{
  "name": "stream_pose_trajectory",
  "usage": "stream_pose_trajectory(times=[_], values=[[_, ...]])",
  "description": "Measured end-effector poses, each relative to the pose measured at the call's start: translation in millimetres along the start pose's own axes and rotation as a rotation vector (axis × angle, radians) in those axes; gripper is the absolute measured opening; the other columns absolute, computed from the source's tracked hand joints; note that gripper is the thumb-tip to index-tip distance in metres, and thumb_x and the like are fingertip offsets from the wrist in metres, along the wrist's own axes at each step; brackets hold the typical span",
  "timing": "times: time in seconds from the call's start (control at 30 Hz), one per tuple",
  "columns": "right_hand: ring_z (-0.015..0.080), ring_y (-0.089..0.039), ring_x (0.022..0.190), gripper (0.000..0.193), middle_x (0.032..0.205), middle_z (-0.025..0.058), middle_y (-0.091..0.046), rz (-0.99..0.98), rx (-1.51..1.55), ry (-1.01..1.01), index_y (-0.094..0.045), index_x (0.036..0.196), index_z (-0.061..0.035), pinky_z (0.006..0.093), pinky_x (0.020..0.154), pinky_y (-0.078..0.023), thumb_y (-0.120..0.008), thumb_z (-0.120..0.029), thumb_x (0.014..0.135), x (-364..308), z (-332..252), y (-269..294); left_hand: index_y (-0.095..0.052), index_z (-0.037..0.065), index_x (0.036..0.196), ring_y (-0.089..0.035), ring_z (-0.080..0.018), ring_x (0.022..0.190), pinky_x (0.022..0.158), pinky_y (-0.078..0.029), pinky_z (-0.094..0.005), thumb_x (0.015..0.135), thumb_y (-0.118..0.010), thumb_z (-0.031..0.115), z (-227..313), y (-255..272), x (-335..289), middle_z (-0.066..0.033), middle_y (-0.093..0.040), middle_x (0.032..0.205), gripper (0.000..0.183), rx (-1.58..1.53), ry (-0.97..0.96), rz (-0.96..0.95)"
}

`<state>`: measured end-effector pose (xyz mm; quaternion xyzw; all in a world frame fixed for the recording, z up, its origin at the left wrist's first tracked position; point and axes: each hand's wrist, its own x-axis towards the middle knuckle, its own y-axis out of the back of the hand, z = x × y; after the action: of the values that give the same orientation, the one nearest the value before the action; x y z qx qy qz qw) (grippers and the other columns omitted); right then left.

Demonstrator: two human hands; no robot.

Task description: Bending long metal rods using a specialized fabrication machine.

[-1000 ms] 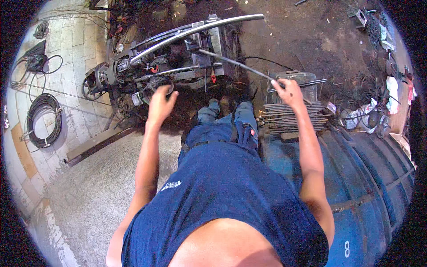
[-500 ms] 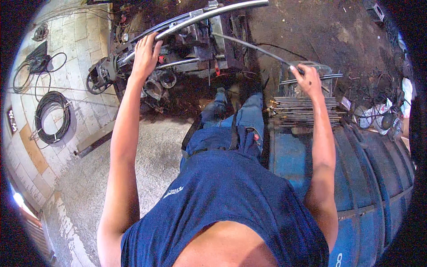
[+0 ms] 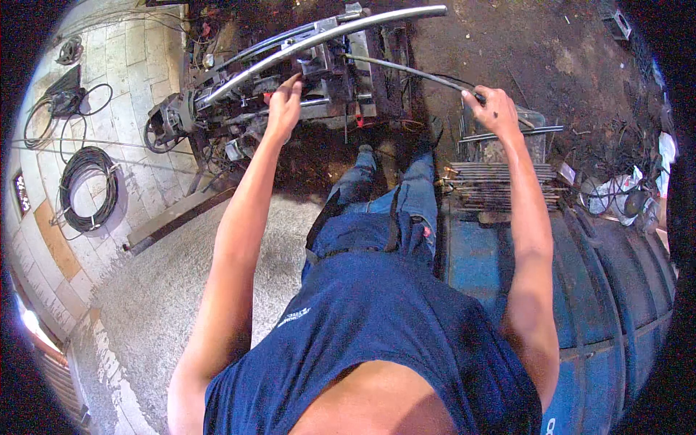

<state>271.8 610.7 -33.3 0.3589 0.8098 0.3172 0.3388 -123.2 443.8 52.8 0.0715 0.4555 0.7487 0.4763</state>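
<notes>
My right hand point(image 3: 496, 112) is closed around the outer end of a thin dark metal rod point(image 3: 406, 70). The rod runs leftward to the machine point(image 3: 319, 61), a greasy metal assembly with blocks and bars. My left hand point(image 3: 285, 112) is at the machine's near side, below a metal block, with its fingers extended and apart. Whether its fingertips touch the machine is hard to make out. A long curved silvery tube point(image 3: 348, 27) lies across the top of the machine, beyond my left hand.
Below my right hand, a stack of metal rods point(image 3: 500, 181) rests beside a ribbed blue drum point(image 3: 507, 254). A coil of black cable point(image 3: 90, 188) lies on the pale tiles at left. A long dark bar point(image 3: 170, 221) is on the floor near the machine.
My left hand has let go of the curved tube and moved right and nearer, to the machine's near side. My right hand keeps its hold on the rod, slightly higher in the picture.
</notes>
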Motion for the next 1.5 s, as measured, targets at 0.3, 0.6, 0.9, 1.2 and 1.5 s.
stream_pose_trajectory(times=[0.3, 0.6, 0.9, 1.2, 1.5], values=[[0.0390, -0.064, 0.080, 0.048, 0.078, 0.0222, -0.066, -0.057, -0.045, 0.002, -0.070, 0.094, -0.0055, 0.0459, 0.074, -0.051, -0.058, -0.050, 0.084, 13.2, -19.8, 10.9, -0.058, -0.004, 0.103, -0.056, -0.0334, 0.087, 0.083, -0.042, -0.0402, 0.096, -0.029, 0.029, -26.0, -51.4, 51.4, -0.0221, -0.062, 0.098, 0.044, -0.138, 0.329, 0.021], [0.0367, -0.065, 0.079, 0.047, 0.080, 0.0223, -0.066, 0.013, -0.108, 0.124, -0.069, 0.100, -0.0038, 0.0423, 0.071, -0.050, -0.061, -0.047, 0.084, 36.5, -32.3, 6.8, -0.057, -0.004, 0.103, -0.053, -0.0242, 0.088, 0.084, -0.040, -0.0365, 0.097, -0.030, 0.032, -44.5, -62.4, 56.9, -0.0133, -0.061, 0.096, 0.045, -0.530, 0.369, 0.002], [0.0391, -0.064, 0.085, 0.049, 0.084, 0.0215, -0.067, -0.002, -0.099, 0.249, -0.069, 0.098, -0.0058, 0.0453, 0.076, -0.051, -0.056, -0.052, 0.086, 78.2, -79.6, -21.2, -0.058, 0.003, 0.122, -0.057, -0.0165, 0.101, 0.081, -0.042, -0.0295, 0.096, -0.038, 0.027, -19.1, -23.5, -2.2, -0.0090, -0.063, 0.112, 0.040, -0.577, 0.362, 0.148], [0.0367, -0.063, 0.092, 0.046, 0.094, 0.0192, -0.067, 0.053, -0.127, 0.511, -0.062, 0.110, -0.0097, 0.0474, 0.080, -0.050, -0.055, -0.049, 0.087, 121.6, -148.7, -63.9, -0.053, 0.006, 0.127, -0.055, -0.0161, 0.104, 0.085, -0.044, -0.0327, 0.098, -0.043, 0.036, -119.0, 16.4, -105.4, -0.0070, -0.061, 0.115, 0.042, -0.630, 0.472, 0.123], [0.0368, -0.060, 0.099, 0.044, 0.100, 0.0200, -0.065, 0.017, -0.113, 0.457, -0.061, 0.110, -0.0068, 0.0458, 0.085, -0.048, -0.057, -0.044, 0.087, 131.5, -165.8, -80.4, -0.050, 0.004, 0.128, -0.057, -0.0156, 0.100, 0.080, -0.046, -0.0300, 0.097, -0.047, 0.034, -182.5, 22.7, -153.7, -0.0079, -0.062, 0.112, 0.043, -0.691, 0.557, 0.122]])
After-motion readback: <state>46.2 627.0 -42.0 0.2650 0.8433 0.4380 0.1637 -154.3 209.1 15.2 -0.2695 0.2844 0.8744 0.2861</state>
